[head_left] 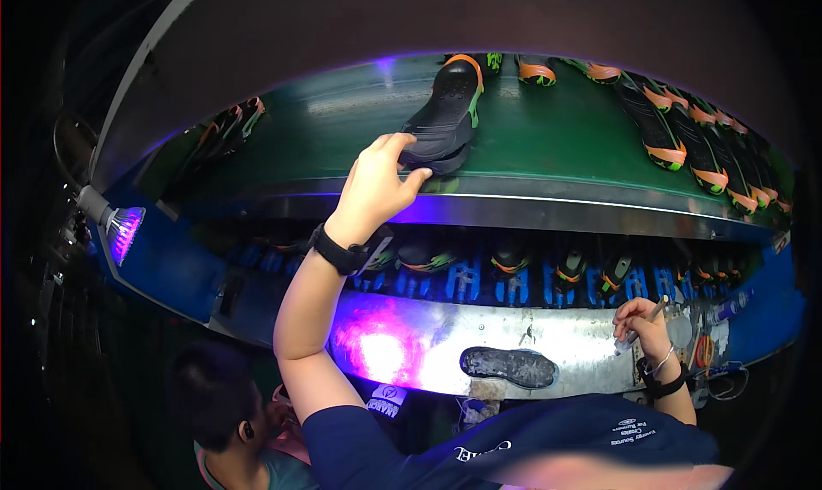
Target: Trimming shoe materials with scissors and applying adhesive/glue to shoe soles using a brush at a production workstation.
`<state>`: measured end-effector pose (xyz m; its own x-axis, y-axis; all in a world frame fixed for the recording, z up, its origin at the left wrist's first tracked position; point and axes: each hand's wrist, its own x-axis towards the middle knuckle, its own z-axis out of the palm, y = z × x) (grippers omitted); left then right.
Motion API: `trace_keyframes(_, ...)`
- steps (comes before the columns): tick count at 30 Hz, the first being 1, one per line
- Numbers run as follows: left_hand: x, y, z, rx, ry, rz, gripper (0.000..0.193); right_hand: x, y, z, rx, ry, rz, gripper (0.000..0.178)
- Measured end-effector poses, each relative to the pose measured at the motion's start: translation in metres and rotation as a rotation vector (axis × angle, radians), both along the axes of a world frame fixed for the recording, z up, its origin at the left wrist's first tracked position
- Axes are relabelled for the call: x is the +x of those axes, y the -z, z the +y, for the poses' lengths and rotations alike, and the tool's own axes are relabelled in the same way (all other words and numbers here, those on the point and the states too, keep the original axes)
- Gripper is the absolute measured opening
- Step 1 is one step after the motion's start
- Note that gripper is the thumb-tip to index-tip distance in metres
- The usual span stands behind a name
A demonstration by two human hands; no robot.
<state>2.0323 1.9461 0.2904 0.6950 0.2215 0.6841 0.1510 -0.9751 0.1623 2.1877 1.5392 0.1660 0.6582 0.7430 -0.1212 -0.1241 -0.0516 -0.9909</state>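
My left hand (pixel 377 182) reaches up to a green belt. Its fingers and thumb close on the near end of a black shoe sole (pixel 445 104) with orange and green edging. Part of a second dark sole shows beneath that end. Over the right part of the metal bench, my right hand (pixel 640 325) grips a slim stick-like tool (pixel 658 308), tilted; its exact kind is too small to make out. Between my arms, a worn, speckled dark sole (pixel 509 367) lies flat on the bench.
Many orange-edged soles (pixel 666 154) crowd the right of the green belt (pixel 548 139). A lower rack (pixel 462 280) carries more shoe parts on blue holders. A purple-lit lamp (pixel 125 231) hangs at left, and a person (pixel 218 404) sits lower left. Cables (pixel 705 351) hang at the bench's right end.
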Motion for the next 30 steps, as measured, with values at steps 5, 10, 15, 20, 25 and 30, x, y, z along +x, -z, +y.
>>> trace_keyframes(5, -0.020, -0.017, 0.052, -0.216, -0.142, -0.058, 0.033, 0.001, 0.003, -0.006, 0.005, 0.024, -0.015, 0.016)
trace_keyframes(10, -0.067, -0.004, 0.172, -0.235, -0.644, 0.054, 0.032, 0.003, 0.001, -0.002, 0.013, 0.129, -0.086, 0.010)
trace_keyframes(15, -0.125, 0.020, 0.248, -0.315, -0.875, 0.030, 0.035, 0.015, -0.011, 0.035, 0.096, 0.290, -0.344, 0.018)
trace_keyframes(20, -0.133, 0.053, 0.241, -0.236, -0.724, -0.166, 0.032, 0.009, -0.020, 0.072, 0.196, 0.376, -0.582, 0.043)
trace_keyframes(25, -0.130, 0.088, 0.164, -0.261, -0.624, -0.575, 0.022, 0.020, -0.007, 0.072, 0.027, 0.138, -0.401, 0.041)
trace_keyframes(30, -0.108, 0.099, 0.014, -0.415, -0.420, -0.585, 0.021, 0.017, 0.015, 0.067, -0.040, -0.379, -0.376, 0.030)
